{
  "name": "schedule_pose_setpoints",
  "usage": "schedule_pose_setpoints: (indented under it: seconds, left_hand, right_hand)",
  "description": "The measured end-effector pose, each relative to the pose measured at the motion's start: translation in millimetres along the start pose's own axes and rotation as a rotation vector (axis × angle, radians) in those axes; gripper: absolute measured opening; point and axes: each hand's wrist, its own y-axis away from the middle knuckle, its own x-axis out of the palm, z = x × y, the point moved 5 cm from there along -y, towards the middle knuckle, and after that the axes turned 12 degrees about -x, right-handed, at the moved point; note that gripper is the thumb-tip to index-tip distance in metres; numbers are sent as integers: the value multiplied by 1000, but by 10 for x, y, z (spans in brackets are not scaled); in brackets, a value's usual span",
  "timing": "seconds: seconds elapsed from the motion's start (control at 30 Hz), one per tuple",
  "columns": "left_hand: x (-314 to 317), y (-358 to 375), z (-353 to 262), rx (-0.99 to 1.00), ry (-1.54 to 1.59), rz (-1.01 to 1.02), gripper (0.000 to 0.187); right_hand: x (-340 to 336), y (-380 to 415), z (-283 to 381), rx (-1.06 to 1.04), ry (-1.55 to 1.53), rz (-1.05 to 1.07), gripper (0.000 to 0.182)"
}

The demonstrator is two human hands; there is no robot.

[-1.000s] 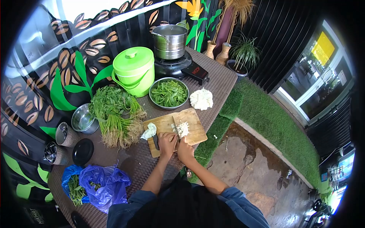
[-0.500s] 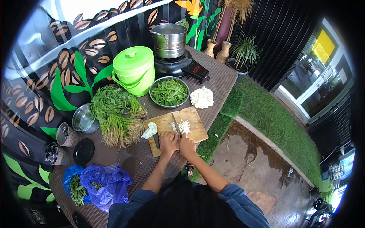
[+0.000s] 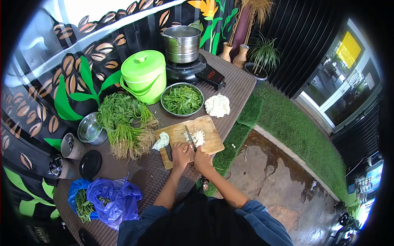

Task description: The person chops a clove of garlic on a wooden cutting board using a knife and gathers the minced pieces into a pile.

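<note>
My right hand (image 3: 202, 160) is closed round the handle of a kitchen knife (image 3: 189, 135), whose blade points away from me over a wooden cutting board (image 3: 210, 126). Just left of the blade, my left hand (image 3: 181, 154) presses down with curled fingers; what lies under them is hidden. Finely cut white vegetable pieces (image 3: 198, 137) lie in a small heap to the right of the blade. A pale green leaf (image 3: 161, 141) rests at the board's left edge, near the dark strip of the board's handle end.
Beyond the board stand a metal bowl of cut greens (image 3: 182, 99), a white leafy vegetable heap (image 3: 217, 105), a lidded green bucket (image 3: 143, 77) and a steel pot (image 3: 182, 44) on a stove. Leafy greens with roots (image 3: 127, 123) and a blue plastic bag (image 3: 117, 201) lie left.
The right hand and knife have shifted very slightly, with the blade tip a little farther from me. My left hand has hardly moved.
</note>
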Motion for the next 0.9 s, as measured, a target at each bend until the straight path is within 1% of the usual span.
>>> schedule_pose_setpoints:
  seconds: [0.07, 0.13, 0.17, 0.2, 0.23, 0.3, 0.37, 0.43, 0.47, 0.53, 0.57, 0.63, 0.67, 0.73, 0.77, 0.83, 0.9]
  left_hand:
    - [10, 31, 10, -3, 5, 4, 6]
    - [-22, 46, 2, 4, 59, -100, 5]
    - [-13, 49, 6, 3, 57, -103, 5]
    - [-11, 51, 14, -22, 59, -97, 5]
    - [-25, 35, 27, -44, 62, -91, 5]
    - [-72, -2, 26, -58, 58, -55, 8]
    - [-81, -47, -8, -76, 61, -18, 12]
    - [-73, -131, 16, -249, 247, -10, 13]
    - [-20, -205, 53, -251, 248, -7, 13]
    - [52, -349, 87, 30, 126, -107, 17]
    - [70, -377, 144, 30, 126, -103, 17]
    - [119, -419, 101, 160, -98, -56, 20]
    - [127, -438, 98, 166, -96, -53, 20]
    - [174, -480, 199, -14, 80, 77, 16]
    - [171, -484, 210, -12, 80, 76, 16]
    - [241, -471, 281, -125, 175, 231, 15]
    - [261, -425, 322, -164, 172, 262, 15]
  right_hand:
    - [71, 25, -2, 7, 3, -6, 36]
    - [39, 12, -15, 11, 8, -15, 38]
    - [20, -16, -62, 36, -62, -2, 38]
    - [9, -22, -94, 60, -135, 13, 38]
    - [9, -38, -154, 56, -141, 13, 38]
    - [-55, -86, -254, -26, -298, 4, 37]
    - [-116, -92, -312, -51, -322, -15, 38]
    - [-117, -119, -362, -61, -360, -40, 40]
    - [-101, -131, -385, -58, -358, -38, 40]
    - [-126, -145, -389, -56, -355, -98, 39]
    - [-121, -135, -380, -52, -356, -98, 39]
    - [-145, -113, -344, -9, -296, -57, 36]
    - [-168, -102, -312, -6, -297, -63, 36]
    - [-135, -64, -273, 25, -226, -21, 36]
    - [-120, -58, -258, 24, -226, -24, 36]
    - [-86, -60, -247, 6, -214, -31, 37]
    - [-90, -88, -271, 4, -203, -16, 37]
